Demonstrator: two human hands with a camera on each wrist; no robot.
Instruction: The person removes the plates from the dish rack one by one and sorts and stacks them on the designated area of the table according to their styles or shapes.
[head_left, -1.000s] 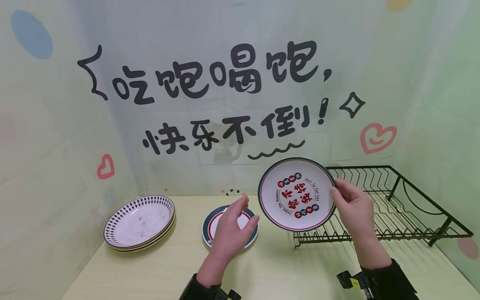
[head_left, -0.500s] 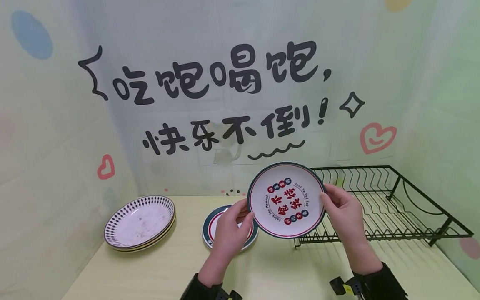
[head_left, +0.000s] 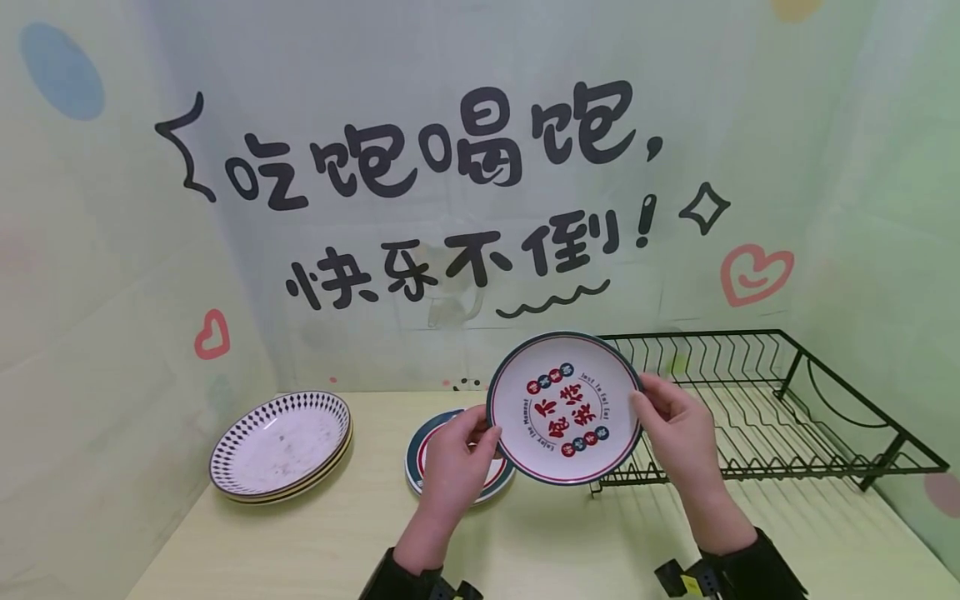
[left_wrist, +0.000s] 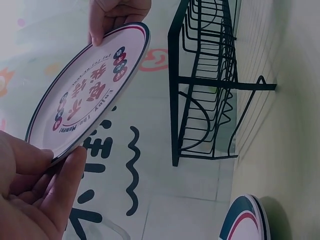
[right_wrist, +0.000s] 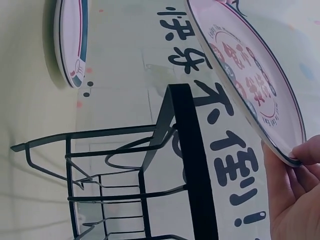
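Note:
A white plate (head_left: pixel 564 408) with a dark rim, a thin red ring and red characters is held up above the table, its face tilted toward the head camera. My left hand (head_left: pixel 456 458) pinches its left edge between thumb and fingers, as the left wrist view also shows. On the opposite edge my right hand (head_left: pixel 678 429) grips the rim, thumb on the face (right_wrist: pixel 302 152). Behind my left hand, partly hidden by it and the held plate, a small stack of blue-rimmed plates (head_left: pixel 417 446) lies on the table.
To the right stands a black wire dish rack (head_left: pixel 765 417), its left end overlapped by the held plate. Several larger plates with a dark patterned rim are stacked (head_left: pixel 281 446) at the left. A printed fabric backdrop (head_left: pixel 465 50) rises behind the table (head_left: pixel 570 542).
The plate has moved left and slightly down with my right hand. My left hand, earlier apart from it with fingers spread, now pinches its left edge.

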